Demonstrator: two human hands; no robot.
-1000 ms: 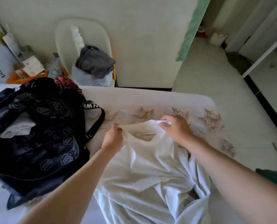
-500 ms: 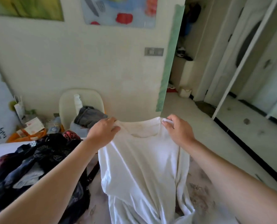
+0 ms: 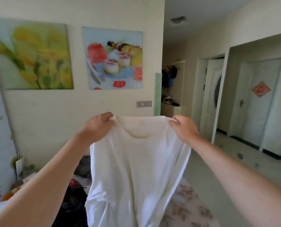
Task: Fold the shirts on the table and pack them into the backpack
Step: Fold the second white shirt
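Observation:
A white shirt (image 3: 136, 169) hangs in the air in front of me, held up by its shoulders with the collar at the top. My left hand (image 3: 97, 125) pinches the left shoulder and my right hand (image 3: 184, 128) pinches the right shoulder. The shirt's lower part runs out of view at the bottom edge. The dark backpack (image 3: 72, 203) lies at the lower left, mostly hidden behind the shirt and my left arm. A strip of the table with its flower-patterned cloth (image 3: 185, 208) shows at the lower right.
A grey garment (image 3: 83, 167) lies behind the shirt's left edge. Papers and an orange item (image 3: 18, 181) clutter the left side near the wall. Two pictures hang on the wall ahead. An open floor and doors lie to the right.
Both hands have raised the white shirt off the table to chest height and spread its shoulders apart. My view has tilted upward, so the backpack and table sank toward the bottom.

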